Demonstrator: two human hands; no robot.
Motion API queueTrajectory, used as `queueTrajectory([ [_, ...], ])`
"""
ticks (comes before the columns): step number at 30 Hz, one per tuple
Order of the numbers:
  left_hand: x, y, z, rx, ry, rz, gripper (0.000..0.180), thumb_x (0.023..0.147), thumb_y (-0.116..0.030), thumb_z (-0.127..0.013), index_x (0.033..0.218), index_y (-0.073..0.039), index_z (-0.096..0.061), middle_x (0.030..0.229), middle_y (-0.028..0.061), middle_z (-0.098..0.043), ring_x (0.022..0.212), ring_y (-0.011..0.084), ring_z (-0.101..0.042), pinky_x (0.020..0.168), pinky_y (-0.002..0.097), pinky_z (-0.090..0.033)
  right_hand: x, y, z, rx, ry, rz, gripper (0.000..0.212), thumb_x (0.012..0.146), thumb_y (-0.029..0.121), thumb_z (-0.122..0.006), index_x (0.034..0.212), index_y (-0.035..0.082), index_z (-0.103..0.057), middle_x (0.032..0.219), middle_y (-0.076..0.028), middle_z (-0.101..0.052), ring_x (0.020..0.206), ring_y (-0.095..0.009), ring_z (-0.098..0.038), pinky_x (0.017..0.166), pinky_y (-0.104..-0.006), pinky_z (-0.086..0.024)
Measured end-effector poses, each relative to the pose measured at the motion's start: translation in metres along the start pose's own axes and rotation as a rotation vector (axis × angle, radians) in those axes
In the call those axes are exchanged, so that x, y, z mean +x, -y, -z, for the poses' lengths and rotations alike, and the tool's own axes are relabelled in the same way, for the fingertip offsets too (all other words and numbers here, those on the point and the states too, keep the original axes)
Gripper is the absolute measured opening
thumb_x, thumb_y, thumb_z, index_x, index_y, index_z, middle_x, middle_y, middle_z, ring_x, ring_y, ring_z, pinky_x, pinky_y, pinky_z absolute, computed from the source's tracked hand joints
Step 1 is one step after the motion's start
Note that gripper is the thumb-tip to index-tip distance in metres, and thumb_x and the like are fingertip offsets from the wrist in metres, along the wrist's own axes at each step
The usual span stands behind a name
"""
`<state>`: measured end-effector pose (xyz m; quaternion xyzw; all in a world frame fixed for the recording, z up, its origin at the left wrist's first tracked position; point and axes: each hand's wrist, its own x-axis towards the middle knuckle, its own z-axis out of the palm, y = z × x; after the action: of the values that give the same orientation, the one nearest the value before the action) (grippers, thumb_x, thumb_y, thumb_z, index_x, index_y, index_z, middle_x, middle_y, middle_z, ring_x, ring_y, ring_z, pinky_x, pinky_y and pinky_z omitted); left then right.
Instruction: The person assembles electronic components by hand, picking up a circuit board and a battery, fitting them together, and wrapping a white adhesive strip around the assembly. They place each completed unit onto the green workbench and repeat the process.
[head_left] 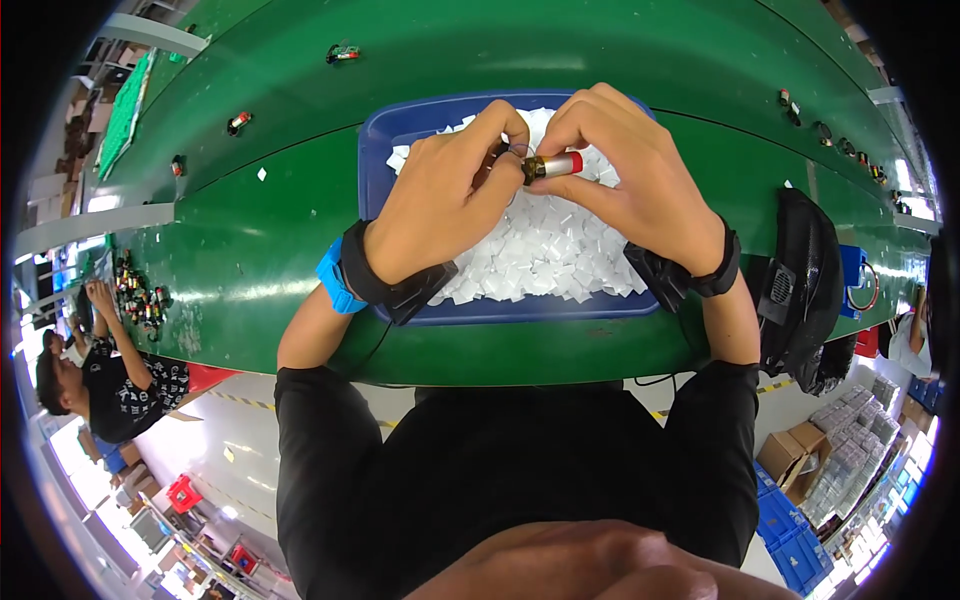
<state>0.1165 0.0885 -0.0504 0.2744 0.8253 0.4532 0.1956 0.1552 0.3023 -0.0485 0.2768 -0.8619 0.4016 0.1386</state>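
Note:
Over a blue plastic tub (372, 150) heaped with small white square pieces (560, 250), both my hands work at a small cylindrical battery cell (556, 165). It has a silver body, a red end and a dark end with thin wire. My right hand (640, 160) pinches the cell from its right side between thumb and fingers. My left hand (440, 190) is closed at the dark end, its thumb and forefinger gripping a dark wire part that the fingers partly hide. The cell lies nearly level, red end to the right.
Similar small wired cells (342, 53) lie along the green table (270, 240), at far left and far right. A black plastic bag (800, 290) stands right of the tub. Another person (110, 380) works beside a pile of cells (142, 300) at the left.

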Motion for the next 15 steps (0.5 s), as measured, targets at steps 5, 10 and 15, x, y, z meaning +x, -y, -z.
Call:
queueTrajectory([
  [5,0.005,0.012,-0.004,-0.414,-0.012,-0.052,0.01,0.095,-0.014,-0.053,0.097,-0.004,-0.055,0.096,0.0096,-0.065,0.081,0.0186,-0.063,0.073,0.0331,-0.051,-0.002,-0.003,-0.006,-0.038,-0.014,0.078,0.025,0.072,-0.003,-0.078,0.088,0.004,-0.062,0.087,-0.005,-0.063,0.086,-0.022,-0.058,0.074,-0.0346,-0.048],
  [10,0.01,0.02,0.012,-0.982,0.184,0.091,0.021,0.1,-0.019,-0.05,0.104,-0.002,-0.062,0.111,0.0097,-0.065,0.099,0.0202,-0.06,0.09,0.0362,-0.048,0.0,-0.001,-0.008,0.088,-0.044,0.082,0.024,0.07,-0.006,-0.078,0.088,0.003,-0.064,0.092,-0.005,-0.067,0.092,-0.024,-0.061,0.078,-0.0345,-0.052],
  [15,0.01,0.016,0.016,-1.211,0.274,0.101,0.028,0.102,-0.021,-0.05,0.112,0.0,-0.065,0.114,0.0095,-0.065,0.101,0.02,-0.06,0.093,0.0376,-0.048,0.0,0.003,-0.007,0.157,-0.115,0.1,0.022,0.072,-0.007,-0.078,0.088,0.002,-0.066,0.096,-0.006,-0.07,0.102,-0.025,-0.064,0.082,-0.0344,-0.056],
])
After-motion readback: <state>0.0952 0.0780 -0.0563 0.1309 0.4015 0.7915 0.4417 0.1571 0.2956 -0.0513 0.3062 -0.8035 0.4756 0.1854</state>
